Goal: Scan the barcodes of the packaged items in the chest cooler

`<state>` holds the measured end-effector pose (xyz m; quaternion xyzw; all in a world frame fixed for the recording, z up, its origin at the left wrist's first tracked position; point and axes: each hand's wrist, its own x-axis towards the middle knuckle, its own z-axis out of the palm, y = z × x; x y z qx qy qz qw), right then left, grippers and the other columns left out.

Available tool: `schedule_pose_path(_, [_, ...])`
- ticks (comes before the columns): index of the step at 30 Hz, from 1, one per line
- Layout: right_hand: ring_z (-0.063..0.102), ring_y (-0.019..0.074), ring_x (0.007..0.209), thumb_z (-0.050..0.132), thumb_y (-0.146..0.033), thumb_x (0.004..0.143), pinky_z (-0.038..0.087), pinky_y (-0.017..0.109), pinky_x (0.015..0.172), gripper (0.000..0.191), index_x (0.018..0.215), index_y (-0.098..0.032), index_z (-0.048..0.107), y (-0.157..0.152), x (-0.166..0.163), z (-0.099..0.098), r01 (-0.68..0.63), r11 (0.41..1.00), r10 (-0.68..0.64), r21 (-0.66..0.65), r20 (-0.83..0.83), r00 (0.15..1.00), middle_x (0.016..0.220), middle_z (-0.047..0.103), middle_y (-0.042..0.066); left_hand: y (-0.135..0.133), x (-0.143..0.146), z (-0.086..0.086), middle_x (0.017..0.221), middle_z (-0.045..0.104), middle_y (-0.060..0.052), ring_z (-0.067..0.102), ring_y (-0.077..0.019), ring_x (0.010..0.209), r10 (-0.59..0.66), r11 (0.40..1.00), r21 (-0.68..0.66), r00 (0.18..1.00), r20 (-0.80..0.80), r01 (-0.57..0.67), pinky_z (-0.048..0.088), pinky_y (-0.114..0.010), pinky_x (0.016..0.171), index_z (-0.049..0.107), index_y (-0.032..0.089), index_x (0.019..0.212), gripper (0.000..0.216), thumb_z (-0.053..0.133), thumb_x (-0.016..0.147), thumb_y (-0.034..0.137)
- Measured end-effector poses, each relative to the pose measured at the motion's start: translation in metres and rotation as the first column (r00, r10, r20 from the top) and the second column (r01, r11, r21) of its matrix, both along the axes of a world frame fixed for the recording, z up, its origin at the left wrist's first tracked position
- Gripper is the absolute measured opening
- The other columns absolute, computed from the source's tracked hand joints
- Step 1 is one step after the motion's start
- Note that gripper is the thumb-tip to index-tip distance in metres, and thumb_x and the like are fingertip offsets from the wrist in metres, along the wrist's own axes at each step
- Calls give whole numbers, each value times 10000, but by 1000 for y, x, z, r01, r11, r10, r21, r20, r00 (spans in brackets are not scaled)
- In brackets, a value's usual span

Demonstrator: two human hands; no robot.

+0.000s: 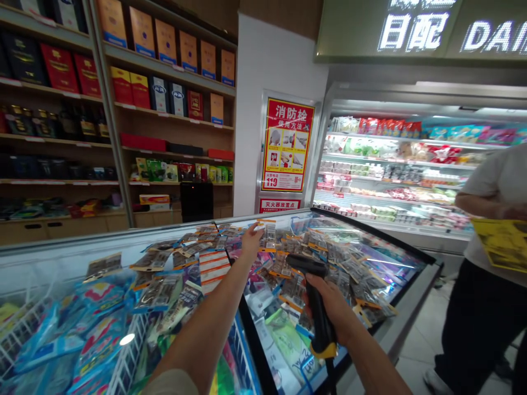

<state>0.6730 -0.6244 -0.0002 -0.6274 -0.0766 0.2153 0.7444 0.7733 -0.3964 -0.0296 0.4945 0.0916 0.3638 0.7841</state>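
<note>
My right hand is wrapped round the grip of a black barcode scanner with a yellow base, held over the freezer's right half. Its head points left and away from me. Farther forward, my left hand pinches the left edge of a small clear snack packet with orange trim, held upright. Many similar packets lie spread over the freezer's glass top, around and beyond both hands. Left of my forearm lies a sheet with orange and white stripes.
Frozen goods in blue bags show in the chest freezer, with white wire baskets. A person holding a yellow sheet stands at the right. Shelves of boxes rise at the left, and a lit dairy cooler stands behind.
</note>
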Motion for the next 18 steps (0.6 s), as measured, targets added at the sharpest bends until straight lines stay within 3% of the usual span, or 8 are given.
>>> schedule_pose_path(6, [461, 87, 303, 517, -380, 737, 334, 170, 291, 233, 723, -148, 523, -5, 2, 5, 32, 999, -32, -2, -9, 999, 412, 529, -28, 0, 3, -5, 641, 615, 19, 566, -95, 576, 45, 999, 13, 999, -28, -44, 448, -248, 624, 562, 140, 1061, 540, 679, 541, 230])
schedule_pose_path(18, [464, 92, 289, 518, -392, 717, 320, 167, 270, 247, 656, -152, 515, -5, -1, 3, 23, 1000, -23, 8, -78, 997, 401, 523, -25, -11, 6, -2, 685, 617, 10, 573, -102, 639, -35, 999, 6, 999, 7, 35, 441, -264, 680, 558, 142, 1038, 542, 698, 528, 262])
